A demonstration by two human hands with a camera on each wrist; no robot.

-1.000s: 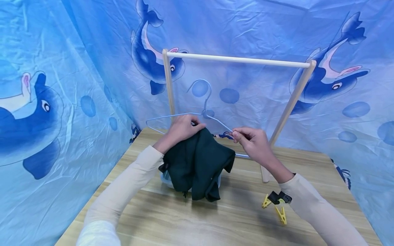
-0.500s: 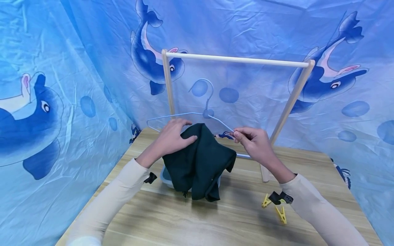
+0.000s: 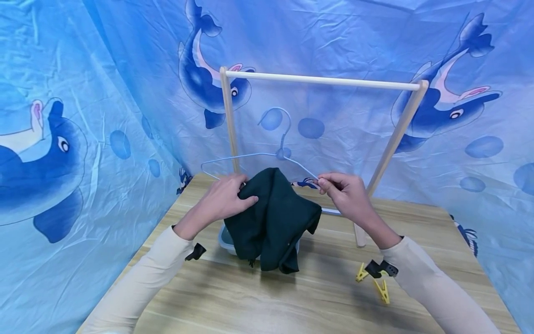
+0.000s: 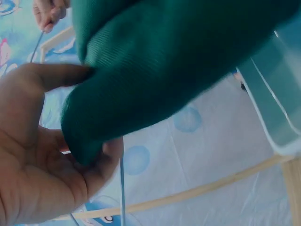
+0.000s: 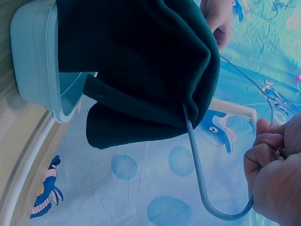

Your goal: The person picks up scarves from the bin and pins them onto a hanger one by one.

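A dark green cloth (image 3: 273,218) drapes over the lower bar of a light blue hanger (image 3: 280,153) and hangs down over a pale blue plastic tub (image 3: 227,242). My left hand (image 3: 217,199) holds the cloth at its left side, thumb in front and fingers curled behind the edge, as the left wrist view (image 4: 51,155) shows. With thumb and fingers, my right hand (image 3: 344,192) pinches the right shoulder of the hanger. In the right wrist view the bar (image 5: 190,127) runs into the fold of the cloth (image 5: 136,61). The hanger's hook points up.
Behind the hanger stands a wooden rack with a white top rail (image 3: 325,80). Two yellow clothespins (image 3: 382,292) lie on the wooden table (image 3: 250,306) near the right forearm. A blue dolphin-print curtain (image 3: 354,41) surrounds the table.
My left hand has drawn back from the hanger's top, down and left along the cloth, and now holds its left edge. The right hand stays on the hanger.
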